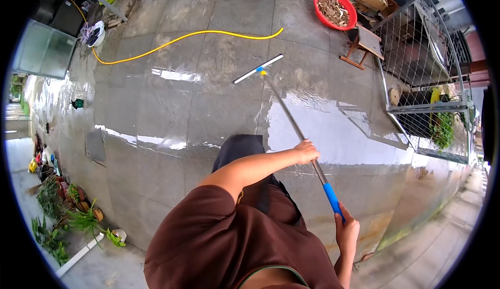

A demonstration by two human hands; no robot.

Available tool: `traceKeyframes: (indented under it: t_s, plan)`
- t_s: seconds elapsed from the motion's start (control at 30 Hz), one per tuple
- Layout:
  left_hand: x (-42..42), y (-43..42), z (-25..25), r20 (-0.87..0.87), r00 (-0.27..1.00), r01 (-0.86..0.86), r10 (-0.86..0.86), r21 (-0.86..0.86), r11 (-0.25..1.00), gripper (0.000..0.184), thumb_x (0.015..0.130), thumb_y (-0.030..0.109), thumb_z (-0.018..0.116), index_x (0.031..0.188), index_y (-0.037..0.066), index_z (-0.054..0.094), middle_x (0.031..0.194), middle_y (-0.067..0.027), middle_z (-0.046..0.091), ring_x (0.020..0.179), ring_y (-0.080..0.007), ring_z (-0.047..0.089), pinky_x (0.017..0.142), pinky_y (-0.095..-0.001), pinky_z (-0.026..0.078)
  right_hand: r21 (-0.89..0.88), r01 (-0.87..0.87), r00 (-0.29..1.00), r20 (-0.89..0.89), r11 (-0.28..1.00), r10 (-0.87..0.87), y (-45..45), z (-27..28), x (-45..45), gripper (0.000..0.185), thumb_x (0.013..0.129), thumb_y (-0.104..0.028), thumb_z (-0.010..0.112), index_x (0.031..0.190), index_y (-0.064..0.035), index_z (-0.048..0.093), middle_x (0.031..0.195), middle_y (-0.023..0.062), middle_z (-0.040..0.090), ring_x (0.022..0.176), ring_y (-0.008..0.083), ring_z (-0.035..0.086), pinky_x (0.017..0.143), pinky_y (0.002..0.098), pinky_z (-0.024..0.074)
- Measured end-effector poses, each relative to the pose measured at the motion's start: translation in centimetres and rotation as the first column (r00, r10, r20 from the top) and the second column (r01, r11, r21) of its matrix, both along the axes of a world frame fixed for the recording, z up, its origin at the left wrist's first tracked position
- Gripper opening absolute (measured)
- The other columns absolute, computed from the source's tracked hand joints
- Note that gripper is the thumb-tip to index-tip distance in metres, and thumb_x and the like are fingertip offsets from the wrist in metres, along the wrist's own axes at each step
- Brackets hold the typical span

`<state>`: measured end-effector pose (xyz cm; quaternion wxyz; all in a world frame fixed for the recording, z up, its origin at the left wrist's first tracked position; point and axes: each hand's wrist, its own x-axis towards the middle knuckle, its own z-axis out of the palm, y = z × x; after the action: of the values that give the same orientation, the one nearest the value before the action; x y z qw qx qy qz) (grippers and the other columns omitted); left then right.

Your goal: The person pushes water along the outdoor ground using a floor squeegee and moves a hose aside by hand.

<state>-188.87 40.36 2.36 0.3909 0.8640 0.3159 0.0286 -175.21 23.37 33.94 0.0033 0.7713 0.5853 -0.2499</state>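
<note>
A floor squeegee (284,104) with a long metal pole slants across the middle of the view. Its blade (246,76) lies on the wet grey floor (224,106), joined to the pole by a blue and yellow connector. My left hand (307,152) is wrapped round the metal pole, with that arm reaching across my body. Lower down and to the right, my right hand (347,226) holds the end of the blue grip (332,198). Shiny water (323,132) covers the floor beside the pole.
A yellow hose (177,40) curves across the floor beyond the blade. At the upper right are a red basin (352,20) of brown pieces, a small wooden stool (370,42) and a wire-mesh cage (411,49). Potted plants (83,218) line the lower left. A floor plate (95,145) lies left.
</note>
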Motion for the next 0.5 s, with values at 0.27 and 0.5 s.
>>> traceKeyframes:
  t_s: [0.27,0.5]
  plan:
    - [-0.5,16.0,-2.4,0.032,0.995,-0.100,0.097,0.113,0.988,0.017,0.081,0.012,0.067,0.094,0.021,0.071,0.098,-0.0005,0.068,0.112,-0.0244,0.058,0.108,-0.0500,0.035,0.080,0.070,0.997,-0.030,0.994,-0.068,14.0,-4.1,-1.7,0.034,0.091,-0.017,0.066,0.124,-0.0079,0.068,0.059,0.0206,0.055,0.047,0.0312,0.052,0.051,0.0406,0.0433]
    - [-8.5,36.5,-3.0,0.067,0.949,-0.315,0.308,0.171,0.933,0.014,0.082,0.014,0.065,0.091,0.023,0.071,0.102,0.0019,0.068,0.113,-0.0208,0.056,0.110,-0.0484,0.034,0.169,-0.165,0.986,-0.004,0.972,0.168,34.9,-5.8,-7.5,0.036,0.091,-0.018,0.066,0.126,-0.0082,0.066,0.060,0.0224,0.055,0.048,0.0349,0.052,0.051,0.0426,0.0427]
